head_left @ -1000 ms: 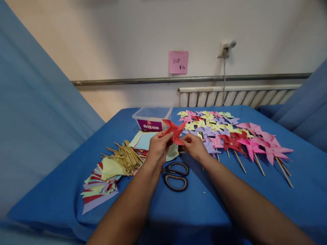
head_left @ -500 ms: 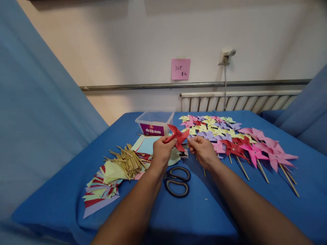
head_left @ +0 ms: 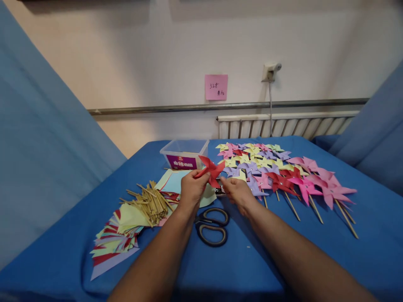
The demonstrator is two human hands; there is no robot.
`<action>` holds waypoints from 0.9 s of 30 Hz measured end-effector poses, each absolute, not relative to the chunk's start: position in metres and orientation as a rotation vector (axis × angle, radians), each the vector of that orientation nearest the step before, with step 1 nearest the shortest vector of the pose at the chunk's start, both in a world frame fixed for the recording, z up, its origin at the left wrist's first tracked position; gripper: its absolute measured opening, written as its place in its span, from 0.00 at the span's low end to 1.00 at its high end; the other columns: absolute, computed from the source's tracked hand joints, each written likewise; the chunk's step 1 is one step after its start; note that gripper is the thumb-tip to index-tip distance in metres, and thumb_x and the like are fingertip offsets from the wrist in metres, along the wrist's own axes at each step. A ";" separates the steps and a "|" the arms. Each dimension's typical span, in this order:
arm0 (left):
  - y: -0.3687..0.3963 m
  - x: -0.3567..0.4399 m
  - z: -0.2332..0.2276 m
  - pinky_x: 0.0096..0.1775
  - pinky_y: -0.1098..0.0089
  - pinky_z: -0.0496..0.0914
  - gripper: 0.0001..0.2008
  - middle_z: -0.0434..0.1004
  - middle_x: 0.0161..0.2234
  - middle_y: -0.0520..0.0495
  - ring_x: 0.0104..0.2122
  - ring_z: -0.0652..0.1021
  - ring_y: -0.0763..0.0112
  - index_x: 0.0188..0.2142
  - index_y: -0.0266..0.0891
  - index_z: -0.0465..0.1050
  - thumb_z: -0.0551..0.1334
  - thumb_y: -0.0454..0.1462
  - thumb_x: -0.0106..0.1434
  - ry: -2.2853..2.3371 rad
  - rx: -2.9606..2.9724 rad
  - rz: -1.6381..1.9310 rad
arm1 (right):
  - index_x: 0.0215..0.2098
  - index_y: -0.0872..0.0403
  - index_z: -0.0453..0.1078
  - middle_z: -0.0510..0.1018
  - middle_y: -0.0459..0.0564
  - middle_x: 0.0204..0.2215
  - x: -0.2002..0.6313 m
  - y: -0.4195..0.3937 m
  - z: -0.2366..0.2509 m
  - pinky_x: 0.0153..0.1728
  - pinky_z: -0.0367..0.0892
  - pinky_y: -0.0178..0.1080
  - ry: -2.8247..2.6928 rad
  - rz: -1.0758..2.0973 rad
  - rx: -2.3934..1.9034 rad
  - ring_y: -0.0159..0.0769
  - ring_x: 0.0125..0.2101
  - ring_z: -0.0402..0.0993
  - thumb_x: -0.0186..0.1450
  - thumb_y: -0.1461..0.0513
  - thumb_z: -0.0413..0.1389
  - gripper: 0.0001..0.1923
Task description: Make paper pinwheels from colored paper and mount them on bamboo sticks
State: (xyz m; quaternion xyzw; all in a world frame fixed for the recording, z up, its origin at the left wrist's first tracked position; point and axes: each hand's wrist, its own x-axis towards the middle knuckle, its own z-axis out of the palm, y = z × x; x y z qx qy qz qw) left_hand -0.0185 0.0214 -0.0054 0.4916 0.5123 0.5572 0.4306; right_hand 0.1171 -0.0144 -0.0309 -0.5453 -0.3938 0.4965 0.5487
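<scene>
A red paper pinwheel head point(head_left: 213, 169) with curled blades is pinched between the thumb and fingers of my left hand point(head_left: 192, 186), above the middle of the table. Just right of it, my right hand point(head_left: 237, 193) is closed, thumb against forefinger; anything between those fingertips is too small to make out. Partly hidden behind the hands lies a small box with dark contents point(head_left: 219, 191). Black-handled scissors point(head_left: 212, 226) rest on the blue cloth below the hands, their blades hidden by my left arm.
Finished pinwheels point(head_left: 280, 182) on sticks cover the right side. To the left lie a bundle of thin sticks point(head_left: 151, 205), fanned coloured paper point(head_left: 116, 243) and stacked sheets point(head_left: 171, 181). A clear plastic tub point(head_left: 184, 155) stands behind. Blue curtains point(head_left: 47, 126) flank the table.
The view has swung slightly right, so everything appears further left. My right hand sits a little lower beside the pinwheel head; my left hand keeps its hold.
</scene>
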 end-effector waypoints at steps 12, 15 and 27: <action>0.022 -0.017 -0.003 0.26 0.74 0.62 0.14 0.74 0.22 0.52 0.21 0.70 0.74 0.27 0.35 0.75 0.70 0.41 0.41 1.280 1.221 1.365 | 0.14 0.54 0.61 0.60 0.38 0.10 0.121 -0.010 -0.032 0.16 0.46 0.32 -1.057 1.186 -1.306 0.24 0.14 0.52 0.54 0.53 0.61 0.20; 0.021 -0.017 -0.005 0.25 0.74 0.61 0.13 0.73 0.21 0.52 0.21 0.70 0.75 0.26 0.35 0.75 0.70 0.41 0.42 1.295 1.228 1.375 | 0.20 0.56 0.67 0.65 0.39 0.13 0.120 -0.011 -0.031 0.17 0.52 0.30 -0.840 1.393 -1.173 0.24 0.14 0.57 0.59 0.60 0.58 0.12; 0.021 -0.018 -0.002 0.24 0.74 0.61 0.13 0.73 0.20 0.52 0.20 0.70 0.75 0.26 0.36 0.74 0.70 0.39 0.41 1.226 1.075 1.415 | 0.34 0.61 0.73 0.81 0.55 0.33 0.130 -0.015 -0.024 0.39 0.73 0.34 -0.630 1.721 -0.869 0.34 0.34 0.80 0.56 0.77 0.52 0.13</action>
